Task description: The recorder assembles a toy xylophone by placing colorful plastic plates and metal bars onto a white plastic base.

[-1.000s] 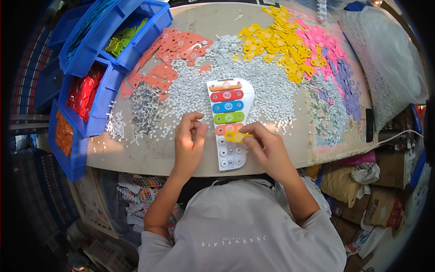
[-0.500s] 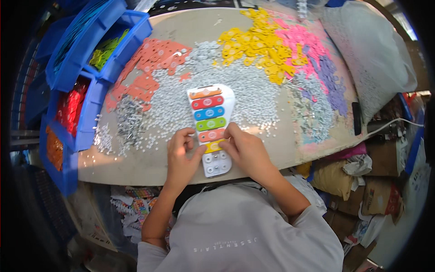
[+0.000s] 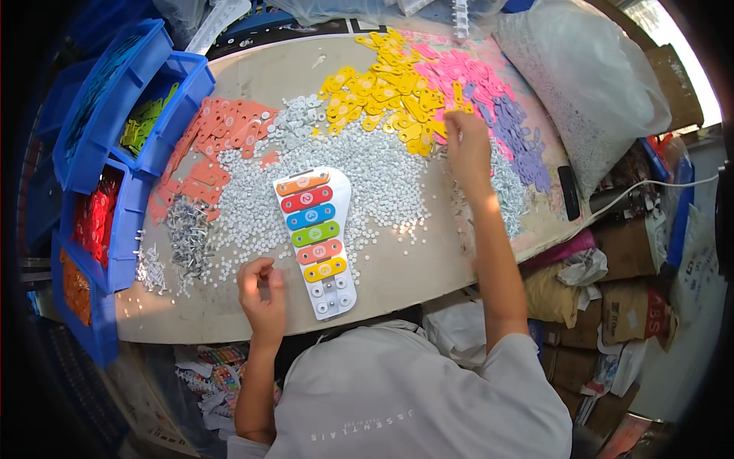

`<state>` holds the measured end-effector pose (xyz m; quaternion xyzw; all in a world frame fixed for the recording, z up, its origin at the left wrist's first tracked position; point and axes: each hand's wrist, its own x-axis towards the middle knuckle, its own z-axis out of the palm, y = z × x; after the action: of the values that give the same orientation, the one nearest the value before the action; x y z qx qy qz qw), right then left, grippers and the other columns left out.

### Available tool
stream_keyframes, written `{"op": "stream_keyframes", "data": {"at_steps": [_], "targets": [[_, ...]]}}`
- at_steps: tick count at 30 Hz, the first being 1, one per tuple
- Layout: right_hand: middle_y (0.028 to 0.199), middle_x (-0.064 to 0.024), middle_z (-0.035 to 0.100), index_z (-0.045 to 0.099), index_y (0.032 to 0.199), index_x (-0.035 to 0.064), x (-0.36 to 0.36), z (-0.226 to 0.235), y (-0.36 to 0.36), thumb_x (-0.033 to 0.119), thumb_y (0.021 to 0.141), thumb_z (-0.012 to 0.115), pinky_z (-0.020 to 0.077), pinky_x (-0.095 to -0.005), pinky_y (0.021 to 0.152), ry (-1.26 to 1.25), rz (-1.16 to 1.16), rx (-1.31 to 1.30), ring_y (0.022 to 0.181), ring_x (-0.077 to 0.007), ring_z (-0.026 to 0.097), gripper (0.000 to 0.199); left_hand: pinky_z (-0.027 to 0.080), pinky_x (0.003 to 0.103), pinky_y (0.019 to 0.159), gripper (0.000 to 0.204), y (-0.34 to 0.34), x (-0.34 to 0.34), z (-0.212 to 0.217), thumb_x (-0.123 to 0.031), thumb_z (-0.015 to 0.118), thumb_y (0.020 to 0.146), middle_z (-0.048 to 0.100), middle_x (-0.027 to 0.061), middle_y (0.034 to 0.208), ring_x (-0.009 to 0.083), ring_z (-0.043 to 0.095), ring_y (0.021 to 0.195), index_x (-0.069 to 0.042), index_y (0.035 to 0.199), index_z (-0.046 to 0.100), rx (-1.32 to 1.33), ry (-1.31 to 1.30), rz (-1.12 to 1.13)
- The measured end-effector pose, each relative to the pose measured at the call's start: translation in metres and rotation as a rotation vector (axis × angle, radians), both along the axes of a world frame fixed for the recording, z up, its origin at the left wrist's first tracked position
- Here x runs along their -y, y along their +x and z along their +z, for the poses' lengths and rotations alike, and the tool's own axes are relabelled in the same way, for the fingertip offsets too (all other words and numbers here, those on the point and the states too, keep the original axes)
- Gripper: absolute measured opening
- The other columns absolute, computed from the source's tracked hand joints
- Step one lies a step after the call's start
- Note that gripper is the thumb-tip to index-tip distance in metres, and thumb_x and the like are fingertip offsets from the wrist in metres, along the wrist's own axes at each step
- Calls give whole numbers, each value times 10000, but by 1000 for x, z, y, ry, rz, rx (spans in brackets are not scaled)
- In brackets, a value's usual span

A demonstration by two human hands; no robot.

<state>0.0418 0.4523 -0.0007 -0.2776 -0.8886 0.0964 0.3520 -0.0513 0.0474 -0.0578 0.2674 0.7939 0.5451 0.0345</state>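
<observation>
A white toy xylophone board [image 3: 334, 294] lies on the table's near side, carrying six coloured bars from orange at the far end to yellow at the near end. Its narrow near end shows bare white pegs. My left hand [image 3: 261, 289] rests curled on the table just left of that end, and nothing shows in it. My right hand [image 3: 467, 148] is stretched far out, fingertips down where the yellow bars [image 3: 380, 90] meet the pink bars [image 3: 465, 75]. Whether it grips one is hidden.
Small white washers [image 3: 382, 180] cover the middle of the round table [image 3: 428, 268]. Orange bars [image 3: 222, 134] and metal screws [image 3: 186, 239] lie left, purple bars [image 3: 520, 141] right. Blue bins [image 3: 115, 99] line the left edge. A large clear bag [image 3: 589, 84] sits at the back right.
My right hand has left the board's yellow bar and reached out to the far pile of yellow and pink bars. My left hand drew back from the board and curled.
</observation>
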Motion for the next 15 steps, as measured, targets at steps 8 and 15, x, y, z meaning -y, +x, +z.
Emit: {"op": "stream_keyframes", "data": {"at_steps": [8,15], "targets": [[768,-130,730,738,816,60,-112,-36,-26,390,819,770,541,-447,713,-119,-327,450,758,-313,717,331,467,292,814,128,-4,-8,11,-75,636,972,592,80,981,171,575,891,9,1069,635,-25,-65,-24],[683,-104,689,683,828,47,-131,-27,-22,337,855,756,513,-366,616,-680,-107,501,660,-205,684,301,482,349,791,100,-3,-9,14,-43,650,935,620,104,904,243,586,868,-3,1027,658,-34,-64,-2]]}}
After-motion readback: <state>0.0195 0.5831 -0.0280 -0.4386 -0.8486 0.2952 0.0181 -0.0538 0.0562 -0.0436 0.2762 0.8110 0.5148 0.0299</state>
